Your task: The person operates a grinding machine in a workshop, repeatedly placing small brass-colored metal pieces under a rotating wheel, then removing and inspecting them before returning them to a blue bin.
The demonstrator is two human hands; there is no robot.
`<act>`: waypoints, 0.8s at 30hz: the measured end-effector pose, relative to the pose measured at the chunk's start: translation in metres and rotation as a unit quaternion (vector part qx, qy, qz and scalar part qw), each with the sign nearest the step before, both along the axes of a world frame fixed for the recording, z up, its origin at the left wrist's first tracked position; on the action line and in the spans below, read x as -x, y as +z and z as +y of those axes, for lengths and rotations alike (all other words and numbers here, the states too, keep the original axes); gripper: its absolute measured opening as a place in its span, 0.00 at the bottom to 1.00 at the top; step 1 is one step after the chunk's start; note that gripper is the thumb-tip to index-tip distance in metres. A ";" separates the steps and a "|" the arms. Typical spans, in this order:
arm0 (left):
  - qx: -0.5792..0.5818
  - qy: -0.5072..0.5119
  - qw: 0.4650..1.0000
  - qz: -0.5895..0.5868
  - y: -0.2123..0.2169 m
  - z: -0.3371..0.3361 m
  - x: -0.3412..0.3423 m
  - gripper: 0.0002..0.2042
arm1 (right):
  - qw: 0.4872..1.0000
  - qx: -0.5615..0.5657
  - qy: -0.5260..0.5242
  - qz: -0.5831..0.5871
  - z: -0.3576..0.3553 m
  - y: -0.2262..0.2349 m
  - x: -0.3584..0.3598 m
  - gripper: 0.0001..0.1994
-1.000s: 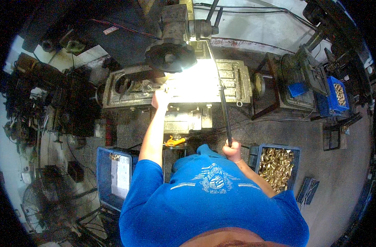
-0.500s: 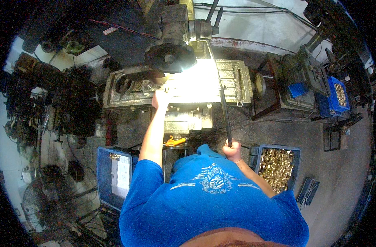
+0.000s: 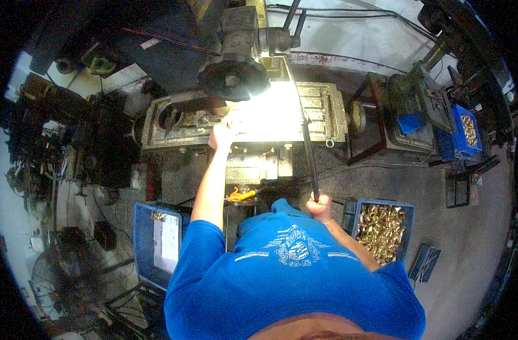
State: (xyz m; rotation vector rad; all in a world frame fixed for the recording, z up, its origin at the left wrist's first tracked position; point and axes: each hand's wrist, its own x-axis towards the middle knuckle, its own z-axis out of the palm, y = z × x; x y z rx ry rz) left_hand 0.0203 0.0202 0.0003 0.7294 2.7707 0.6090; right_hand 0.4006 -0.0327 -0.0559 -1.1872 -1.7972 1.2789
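My right hand (image 3: 320, 207) is wrapped round the lower end of a long dark lever (image 3: 309, 153), close to my body. The lever slants up to a drilling or milling machine (image 3: 234, 73) with a round black handwheel or cap. Out ahead, my left hand (image 3: 221, 137) is closed at the front edge of the metal machine table (image 3: 321, 131), below that round part. What its fingers hold is hidden by the hand and by glare. A bright work light washes out the middle of the table.
Right of me, a blue bin (image 3: 409, 226) holds many brass-coloured fittings (image 3: 381, 229). On my left, another blue bin (image 3: 144, 243) contains a white sheet and a few fittings. An orange-yellow tool (image 3: 242, 195) lies below the table. A fan (image 3: 66, 272) stands lower left.
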 end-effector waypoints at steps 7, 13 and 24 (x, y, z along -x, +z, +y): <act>0.007 -0.003 1.000 0.008 -0.004 -0.001 0.003 0.25 | 1.000 0.006 0.007 0.009 0.000 0.013 0.003 0.05; 0.004 -0.004 1.000 -0.004 0.002 0.000 -0.001 0.24 | 1.000 -0.007 0.002 0.009 0.002 0.007 0.003 0.04; 0.011 -0.002 1.000 0.010 -0.004 0.000 0.002 0.25 | 1.000 -0.006 0.007 0.011 0.002 0.009 0.004 0.03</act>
